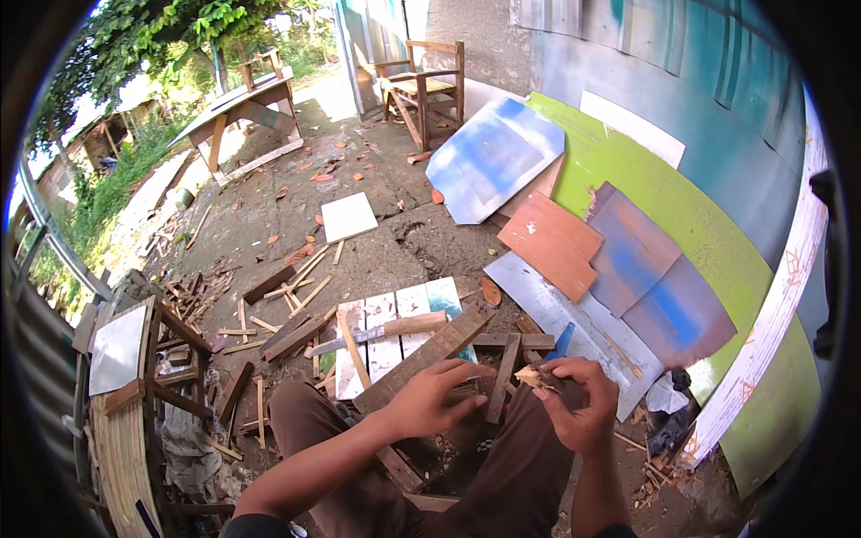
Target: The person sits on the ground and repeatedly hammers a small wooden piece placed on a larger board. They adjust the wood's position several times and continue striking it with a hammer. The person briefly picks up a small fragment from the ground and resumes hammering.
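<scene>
My right hand [585,403] pinches a small, rough piece of pale and brown wood [536,378] above my right knee; its exact kind is unclear. Over my lap, my left hand [435,399] holds nothing, its fingers apart and pointing toward that piece. Just beyond the left hand, a brown wooden plank [435,351] lies at a slant. A large knife with a wooden handle [414,325] rests behind the plank, its blade to the left, over a white slatted board [384,309]. Short dark wood pieces [504,377] cross between my knees.
Scrap sticks [300,296] litter the ground at left, near a low wooden frame [130,421]. Painted sheets, including a blue-white panel [498,157] and a brown board [552,244], lean or lie at right beside a white post [771,296]. A wooden chair [426,85] and table [242,112] stand farther back.
</scene>
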`<action>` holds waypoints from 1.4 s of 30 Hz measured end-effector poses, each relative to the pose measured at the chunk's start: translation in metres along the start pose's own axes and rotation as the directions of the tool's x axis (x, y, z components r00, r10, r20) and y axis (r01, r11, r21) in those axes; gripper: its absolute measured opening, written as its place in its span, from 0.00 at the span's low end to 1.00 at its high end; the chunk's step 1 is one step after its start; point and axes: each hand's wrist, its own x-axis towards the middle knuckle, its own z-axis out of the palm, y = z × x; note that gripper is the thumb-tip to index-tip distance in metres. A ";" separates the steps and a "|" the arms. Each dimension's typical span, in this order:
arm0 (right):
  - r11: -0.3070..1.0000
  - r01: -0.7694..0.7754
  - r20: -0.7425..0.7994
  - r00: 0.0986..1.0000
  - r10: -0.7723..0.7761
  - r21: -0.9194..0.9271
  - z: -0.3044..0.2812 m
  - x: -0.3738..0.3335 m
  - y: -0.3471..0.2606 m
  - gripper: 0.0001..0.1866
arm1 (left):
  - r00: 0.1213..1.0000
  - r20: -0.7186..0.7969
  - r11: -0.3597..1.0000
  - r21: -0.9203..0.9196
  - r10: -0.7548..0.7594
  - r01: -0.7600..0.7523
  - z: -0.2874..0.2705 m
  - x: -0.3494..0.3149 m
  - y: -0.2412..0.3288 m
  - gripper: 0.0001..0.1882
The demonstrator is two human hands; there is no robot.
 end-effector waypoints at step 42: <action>0.936 -0.182 0.367 0.884 0.290 -0.301 0.165 -0.003 0.170 0.15 | 0.724 0.039 0.670 0.416 -0.688 0.614 0.036 -0.042 -0.090 0.49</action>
